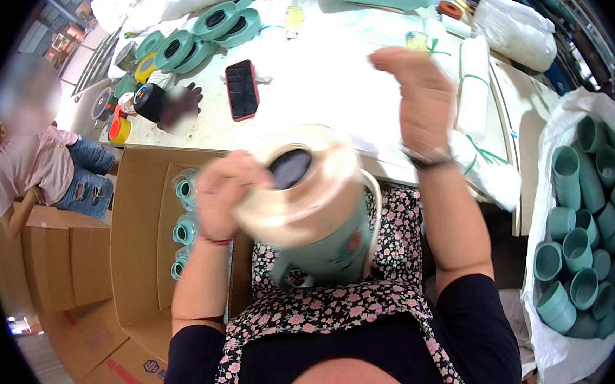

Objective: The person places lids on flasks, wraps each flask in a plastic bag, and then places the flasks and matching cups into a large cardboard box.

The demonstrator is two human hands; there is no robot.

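A vacuum flask jug (333,239) is tilted in front of my apron. It has a cream top with a dark round opening, a teal body with a flower print and a cream handle on its right side. My left hand (224,194) grips the cream top by its left edge, slightly smeared by motion. Raised above the white-covered table (322,73), my right hand (422,97) is away from the jug; its fingers extend leftward, loosely bent, and nothing shows in them.
An open cardboard box (143,231) with teal-rimmed items stands at left. On the table lie a phone (242,89), a dark glove (182,107) and several teal rings (216,21). A white sack of teal cups (577,247) stands at right. Another person (42,162) is at far left.
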